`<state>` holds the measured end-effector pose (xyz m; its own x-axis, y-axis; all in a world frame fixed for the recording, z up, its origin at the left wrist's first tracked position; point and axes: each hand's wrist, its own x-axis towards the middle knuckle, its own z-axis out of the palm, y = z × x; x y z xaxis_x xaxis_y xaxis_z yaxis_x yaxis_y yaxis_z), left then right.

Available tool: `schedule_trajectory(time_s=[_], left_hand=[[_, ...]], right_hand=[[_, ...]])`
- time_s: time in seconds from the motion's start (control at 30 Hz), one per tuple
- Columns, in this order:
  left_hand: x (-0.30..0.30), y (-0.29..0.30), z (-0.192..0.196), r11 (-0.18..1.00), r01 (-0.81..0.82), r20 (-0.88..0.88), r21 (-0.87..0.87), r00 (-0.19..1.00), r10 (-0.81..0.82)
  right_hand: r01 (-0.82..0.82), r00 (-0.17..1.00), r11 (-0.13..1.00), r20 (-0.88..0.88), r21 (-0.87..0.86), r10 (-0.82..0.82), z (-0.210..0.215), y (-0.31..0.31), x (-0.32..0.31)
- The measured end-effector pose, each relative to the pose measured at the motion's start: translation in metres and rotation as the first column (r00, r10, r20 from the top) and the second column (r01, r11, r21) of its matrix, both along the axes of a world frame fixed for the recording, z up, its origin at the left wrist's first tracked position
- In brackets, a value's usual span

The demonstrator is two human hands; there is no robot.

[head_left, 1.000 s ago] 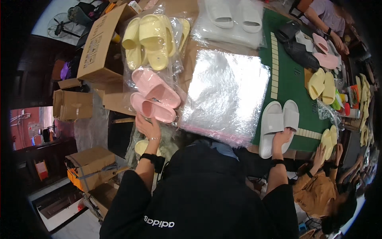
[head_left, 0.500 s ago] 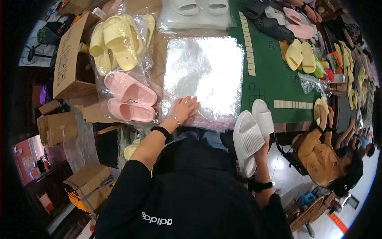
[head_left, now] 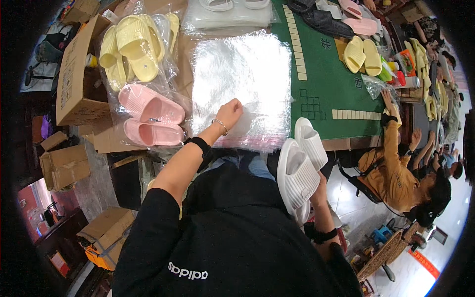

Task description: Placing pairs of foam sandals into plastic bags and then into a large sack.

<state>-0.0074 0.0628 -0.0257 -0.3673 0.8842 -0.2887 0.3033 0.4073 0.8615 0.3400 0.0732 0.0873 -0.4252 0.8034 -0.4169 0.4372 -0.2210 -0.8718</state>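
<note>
A pair of white slide slippers (head_left: 299,173), held together and tilted upright, is gripped from below by my right hand (head_left: 320,190) at the table's near edge. My left hand (head_left: 230,115) rests over a stack of clear plastic bags (head_left: 242,69), fingers curled inward. Whether a bit of film is pinched in them I cannot make out. Left of the stack lies a bagged pair of pink slides (head_left: 153,111). Farther back are yellow slides (head_left: 136,44), also in clear bags.
An open cardboard box (head_left: 81,74) stands at the left. More white slides (head_left: 217,4) lie on plastic at the back. On the green mat (head_left: 316,94) to the right are yellow slides (head_left: 363,54) and black slides (head_left: 326,24). A co-worker in a tan top (head_left: 396,183) sits at the right.
My left hand's spread fingers have curled in, and the hand has moved slightly up the bag stack. The co-worker's arm now stretches toward plastic on the mat.
</note>
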Motion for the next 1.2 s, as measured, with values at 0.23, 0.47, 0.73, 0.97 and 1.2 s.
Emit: schedule_trajectory(time_s=[0.23,0.47,0.73,0.97,1.2], left_hand=[[0.018,0.017,0.012,0.987,-0.104,-0.032,-0.118,0.994,0.101],[0.020,0.025,0.006,0.985,-0.099,-0.103,-0.139,0.991,0.085],[0.030,0.025,0.007,0.994,0.073,-0.124,-0.077,0.989,-0.082],[0.041,0.023,0.043,0.966,0.238,-0.234,-0.097,0.938,-0.254],[0.067,0.014,0.062,0.830,0.557,-0.444,-0.031,0.736,-0.511]], right_hand=[[0.044,0.996,0.998,-0.073,-0.051,-0.048,0.003,-0.003,-0.008],[0.033,0.993,0.993,-0.105,-0.116,-0.045,0.000,-0.003,-0.015],[-0.269,0.956,0.963,-0.110,0.029,0.270,-0.026,0.009,-0.041],[-0.311,0.921,0.838,0.359,0.448,0.150,-0.059,0.026,-0.045],[-0.563,0.777,0.601,0.610,0.567,0.153,-0.026,0.016,-0.070]])
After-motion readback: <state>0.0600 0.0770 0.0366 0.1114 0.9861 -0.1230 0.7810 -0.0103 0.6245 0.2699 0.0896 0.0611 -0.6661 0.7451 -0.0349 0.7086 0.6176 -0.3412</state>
